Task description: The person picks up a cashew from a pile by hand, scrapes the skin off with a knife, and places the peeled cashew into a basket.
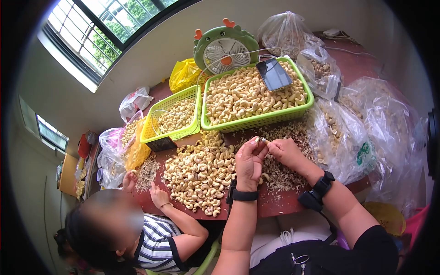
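My left hand [250, 161] is raised over the near edge of the table, its thumb and fingers pinching a cashew nut [258, 139]. Close against it, my right hand [288, 153] is closed, fingertips meeting at the nut. Something small and pale sticks out of the right fingertips, too small to name. Below both hands lies a heap of brown skin flakes [286, 176]. To their left spreads a big pile of cashew nuts [197, 176] on the red table [270, 208].
Behind the hands stands a green basket [261, 114] of cashews with a phone [273, 74] on top. A smaller yellow-green basket [172, 134], a frog-faced fan [225, 49] and plastic bags [341, 137] surround it. At left, another person [158, 238] handles nuts.
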A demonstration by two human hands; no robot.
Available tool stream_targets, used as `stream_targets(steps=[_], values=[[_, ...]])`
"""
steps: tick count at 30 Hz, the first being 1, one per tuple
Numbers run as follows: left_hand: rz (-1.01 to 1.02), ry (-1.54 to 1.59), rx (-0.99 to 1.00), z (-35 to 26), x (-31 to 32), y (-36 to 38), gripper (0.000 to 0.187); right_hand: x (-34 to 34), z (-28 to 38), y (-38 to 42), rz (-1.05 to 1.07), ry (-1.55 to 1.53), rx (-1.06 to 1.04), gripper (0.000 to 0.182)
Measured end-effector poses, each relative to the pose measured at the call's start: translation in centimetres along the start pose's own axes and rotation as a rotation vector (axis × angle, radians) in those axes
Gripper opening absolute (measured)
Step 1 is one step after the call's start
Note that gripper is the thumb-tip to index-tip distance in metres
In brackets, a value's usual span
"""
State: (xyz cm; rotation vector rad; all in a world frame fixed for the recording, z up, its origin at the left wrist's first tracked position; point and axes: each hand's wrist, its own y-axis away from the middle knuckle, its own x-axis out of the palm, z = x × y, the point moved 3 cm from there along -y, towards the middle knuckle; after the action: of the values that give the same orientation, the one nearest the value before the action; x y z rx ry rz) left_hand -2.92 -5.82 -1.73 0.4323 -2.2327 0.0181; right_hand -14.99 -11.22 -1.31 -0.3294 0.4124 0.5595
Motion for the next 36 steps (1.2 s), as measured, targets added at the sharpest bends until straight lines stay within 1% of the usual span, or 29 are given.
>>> stream_targets(steps=[5, 12, 14, 17, 20, 22, 23, 25, 28, 30, 32, 36], values=[[-0.028, 0.039, -0.023, 0.13, -0.37, -0.20, 0.015, 0.04, 0.24, 0.06, 0.001, -0.012, -0.017, 0.036], [-0.007, -0.020, -0.011, 0.04, 0.01, 0.04, 0.014, -0.06, 0.08, 0.03, 0.007, -0.064, 0.037, 0.037], [-0.012, -0.011, -0.014, -0.07, -0.05, 0.06, 0.013, -0.15, -0.01, -0.12, -0.002, -0.049, 0.016, 0.037], [-0.041, -0.032, -0.033, 0.11, -0.41, 0.12, 0.012, -0.34, 0.02, 0.04, -0.005, -0.049, 0.013, 0.037], [-0.095, -0.092, 0.015, 0.02, -0.48, 0.12, 0.011, -0.52, 0.34, 0.14, 0.000, -0.055, 0.029, 0.037], [-0.109, -0.153, 0.018, -0.04, -0.74, 0.00, 0.014, -0.59, 0.50, 0.16, 0.007, -0.047, 0.035, 0.037], [-0.111, -0.151, 0.016, -0.12, -0.79, -0.05, 0.014, -0.63, 0.58, 0.15, 0.005, -0.044, 0.028, 0.037], [0.002, -0.029, 0.044, -0.42, -0.43, -0.09, 0.015, -0.64, 0.69, 0.20, 0.006, -0.044, 0.028, 0.037], [-0.010, -0.038, 0.020, -0.46, -0.47, -0.12, 0.020, -0.64, 0.71, 0.20, 0.010, -0.064, 0.043, 0.037], [-0.003, -0.013, 0.030, -0.40, -0.37, -0.13, 0.020, -0.61, 0.67, 0.21, 0.007, -0.091, 0.036, 0.037], [-0.061, -0.008, 0.057, -0.44, -0.07, 0.07, 0.023, -0.61, 0.65, 0.22, 0.009, -0.108, 0.040, 0.037], [-0.059, 0.021, 0.070, -0.61, -0.25, 0.07, 0.024, -0.60, 0.84, 0.25, 0.012, -0.104, 0.031, 0.037]])
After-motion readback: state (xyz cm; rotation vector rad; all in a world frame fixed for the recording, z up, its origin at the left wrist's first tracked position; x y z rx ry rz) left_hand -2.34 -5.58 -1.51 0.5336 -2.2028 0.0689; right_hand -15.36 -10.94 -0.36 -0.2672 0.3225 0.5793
